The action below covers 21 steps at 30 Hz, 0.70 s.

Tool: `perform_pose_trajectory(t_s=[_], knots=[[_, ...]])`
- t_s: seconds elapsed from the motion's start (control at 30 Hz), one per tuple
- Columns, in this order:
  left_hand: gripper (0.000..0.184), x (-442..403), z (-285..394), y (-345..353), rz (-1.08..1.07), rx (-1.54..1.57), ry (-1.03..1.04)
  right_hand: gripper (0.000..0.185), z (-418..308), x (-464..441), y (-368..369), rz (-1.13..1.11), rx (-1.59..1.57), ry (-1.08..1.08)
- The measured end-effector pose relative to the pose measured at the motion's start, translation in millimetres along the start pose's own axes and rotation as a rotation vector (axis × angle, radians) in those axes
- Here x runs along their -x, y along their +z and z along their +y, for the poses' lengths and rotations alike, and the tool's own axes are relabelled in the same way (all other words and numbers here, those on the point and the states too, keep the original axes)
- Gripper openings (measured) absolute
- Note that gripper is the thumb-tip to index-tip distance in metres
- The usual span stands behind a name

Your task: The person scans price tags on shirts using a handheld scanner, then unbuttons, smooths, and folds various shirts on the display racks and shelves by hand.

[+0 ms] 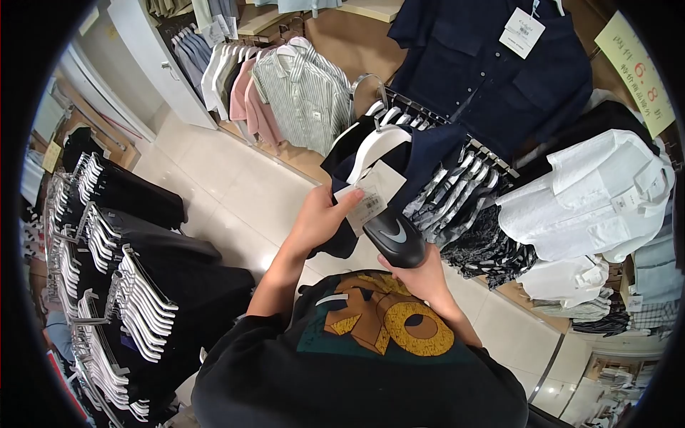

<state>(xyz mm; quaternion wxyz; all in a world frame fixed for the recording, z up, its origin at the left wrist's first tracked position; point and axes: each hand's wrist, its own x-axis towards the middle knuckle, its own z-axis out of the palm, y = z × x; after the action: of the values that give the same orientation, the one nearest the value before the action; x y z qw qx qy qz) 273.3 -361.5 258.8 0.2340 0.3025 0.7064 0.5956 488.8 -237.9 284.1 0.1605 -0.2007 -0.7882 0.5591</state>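
Between the thumb and fingers of my left hand point(319, 217) is a price tag point(372, 205) with a barcode on it. A larger pale card point(389, 184) lies just behind the tag. My right hand point(421, 274) is wrapped round a black barcode scanner point(394, 239) with a grey curved mark, its head close to the tag's lower edge. Beyond the tag hangs a dark navy garment point(435, 146) on a white hanger point(378, 146). The scanner and left hand cover part of this garment.
Striped black-and-white garments point(457, 189) hang beside it on a metal rail point(442, 118). A navy shirt point(492, 71) is displayed above, white shirts point(585, 200) to the right. Dark clothes on white hangers point(146, 307) fill a rack at left. Tiled floor point(221, 185) runs between.
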Motion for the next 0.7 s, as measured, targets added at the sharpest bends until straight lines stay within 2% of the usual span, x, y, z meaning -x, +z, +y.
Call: perform_pose_trajectory(t_s=[0.17,0.47,0.53,0.67,0.7], knots=[[0.047,2,5,-1,-0.020,-0.003,0.004,0.029,2,-2,1,-0.036,0.004,0.042],[0.038,10,14,-2,-0.102,-0.009,-0.049,0.032,0,7,5,0.048,0.022,-0.018],[0.042,14,28,0,-0.091,0.029,-0.022,0.037,-5,9,1,-0.020,0.010,0.213],[0.041,12,19,2,-0.159,-0.017,0.033,0.039,6,8,-6,0.075,-0.002,0.079],[0.041,12,17,4,-0.179,-0.037,0.043,0.042,6,6,-11,0.199,0.010,-0.008]])
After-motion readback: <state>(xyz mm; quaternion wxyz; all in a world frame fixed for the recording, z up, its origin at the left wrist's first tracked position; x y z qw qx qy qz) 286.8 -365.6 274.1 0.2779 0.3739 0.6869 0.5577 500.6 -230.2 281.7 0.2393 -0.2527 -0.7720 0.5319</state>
